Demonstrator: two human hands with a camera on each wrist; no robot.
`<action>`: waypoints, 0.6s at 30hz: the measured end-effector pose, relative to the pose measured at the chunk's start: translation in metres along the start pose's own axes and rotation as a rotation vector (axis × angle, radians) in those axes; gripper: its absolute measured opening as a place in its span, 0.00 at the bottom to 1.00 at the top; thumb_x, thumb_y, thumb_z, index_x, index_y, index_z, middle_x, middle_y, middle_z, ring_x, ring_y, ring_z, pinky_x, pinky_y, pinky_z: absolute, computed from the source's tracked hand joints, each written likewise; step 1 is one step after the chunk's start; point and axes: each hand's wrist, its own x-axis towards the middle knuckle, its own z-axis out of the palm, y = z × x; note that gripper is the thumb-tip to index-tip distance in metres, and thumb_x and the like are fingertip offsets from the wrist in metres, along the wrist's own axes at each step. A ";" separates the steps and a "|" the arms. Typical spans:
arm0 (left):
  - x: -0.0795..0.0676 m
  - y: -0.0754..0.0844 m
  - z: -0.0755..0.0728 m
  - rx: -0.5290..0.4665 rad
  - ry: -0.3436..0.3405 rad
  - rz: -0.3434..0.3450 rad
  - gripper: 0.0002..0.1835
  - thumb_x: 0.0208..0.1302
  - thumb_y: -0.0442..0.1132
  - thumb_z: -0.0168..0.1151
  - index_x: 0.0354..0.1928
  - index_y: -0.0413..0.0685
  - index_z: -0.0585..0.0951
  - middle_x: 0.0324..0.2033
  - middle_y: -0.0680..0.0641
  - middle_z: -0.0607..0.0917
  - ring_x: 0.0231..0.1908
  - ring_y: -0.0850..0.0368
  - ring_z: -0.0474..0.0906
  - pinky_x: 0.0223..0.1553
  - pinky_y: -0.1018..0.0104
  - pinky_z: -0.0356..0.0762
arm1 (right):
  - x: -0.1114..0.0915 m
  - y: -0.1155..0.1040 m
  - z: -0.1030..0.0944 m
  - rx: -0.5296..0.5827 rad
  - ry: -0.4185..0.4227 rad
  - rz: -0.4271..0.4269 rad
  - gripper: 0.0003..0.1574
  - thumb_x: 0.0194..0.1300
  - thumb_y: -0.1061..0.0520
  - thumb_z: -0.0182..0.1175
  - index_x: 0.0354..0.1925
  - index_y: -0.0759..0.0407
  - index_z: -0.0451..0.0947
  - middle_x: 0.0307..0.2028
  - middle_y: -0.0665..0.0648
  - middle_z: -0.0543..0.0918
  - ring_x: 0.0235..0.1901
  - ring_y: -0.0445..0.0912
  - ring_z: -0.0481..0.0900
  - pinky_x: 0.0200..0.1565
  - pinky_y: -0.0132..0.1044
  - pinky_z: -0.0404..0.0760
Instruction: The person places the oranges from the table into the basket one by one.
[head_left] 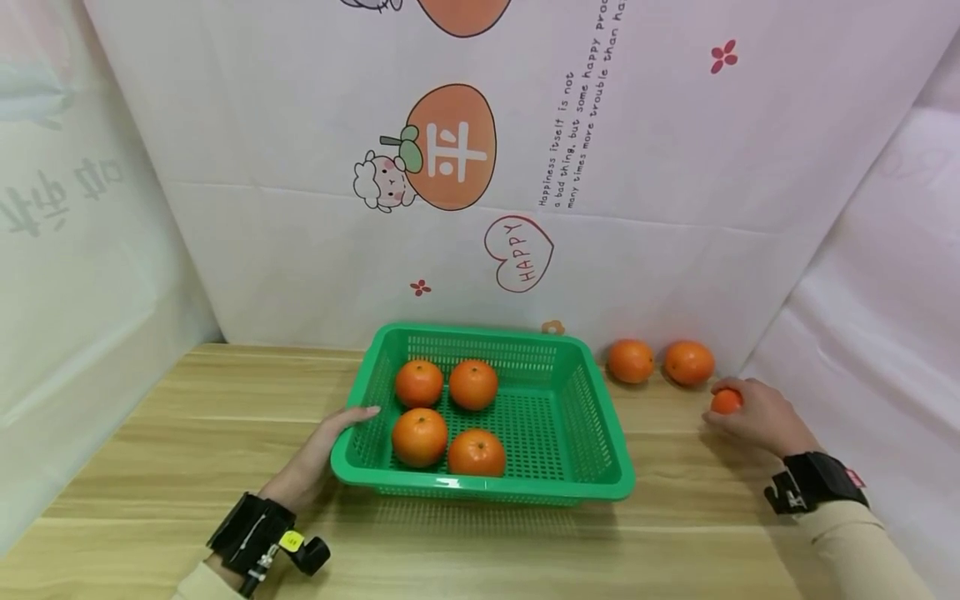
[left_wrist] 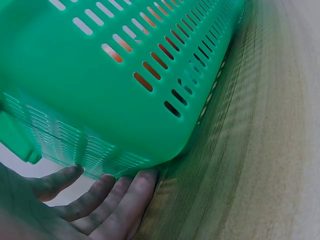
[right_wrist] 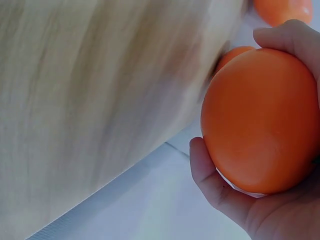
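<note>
A green plastic basket [head_left: 617, 442] with slotted walls stands on the wooden table, several oranges [head_left: 420, 437] lying in its left part. My left hand [head_left: 318, 454] holds the basket's left side, thumb over the rim; in the left wrist view its fingers [left_wrist: 95, 200] touch the outer wall. To the right of the basket, my right hand [head_left: 768, 423] grips a single orange [right_wrist: 260, 120], with fingers and thumb curled round it. Two more oranges, one nearer the basket [head_left: 631, 361] and one nearer the hand [head_left: 689, 363], sit by the back wall.
The wooden table [head_left: 187, 450] meets a printed white cloth [head_left: 300, 250] hanging upright behind it. Further white cloth flanks the left and right sides, close to the right hand. Each wrist wears a black strap with a small camera.
</note>
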 end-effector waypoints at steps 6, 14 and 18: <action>0.000 -0.001 0.001 -0.005 -0.015 -0.007 0.47 0.76 0.62 0.48 0.86 0.50 0.43 0.84 0.39 0.50 0.82 0.38 0.52 0.81 0.38 0.53 | -0.003 -0.010 -0.002 -0.007 0.022 -0.008 0.35 0.60 0.43 0.75 0.56 0.65 0.82 0.46 0.71 0.86 0.40 0.58 0.81 0.36 0.41 0.74; 0.000 0.000 0.001 -0.005 -0.007 -0.008 0.46 0.76 0.61 0.48 0.85 0.50 0.45 0.83 0.39 0.55 0.80 0.41 0.57 0.80 0.41 0.57 | 0.001 -0.027 -0.007 -0.035 0.081 -0.050 0.29 0.58 0.44 0.76 0.48 0.62 0.83 0.37 0.65 0.83 0.33 0.52 0.78 0.33 0.40 0.71; 0.001 -0.001 0.000 -0.004 -0.010 -0.008 0.47 0.75 0.62 0.49 0.86 0.50 0.45 0.84 0.39 0.54 0.80 0.41 0.57 0.80 0.40 0.56 | 0.004 -0.040 -0.013 -0.018 0.055 -0.037 0.33 0.58 0.43 0.77 0.52 0.64 0.82 0.39 0.66 0.83 0.34 0.54 0.79 0.33 0.42 0.73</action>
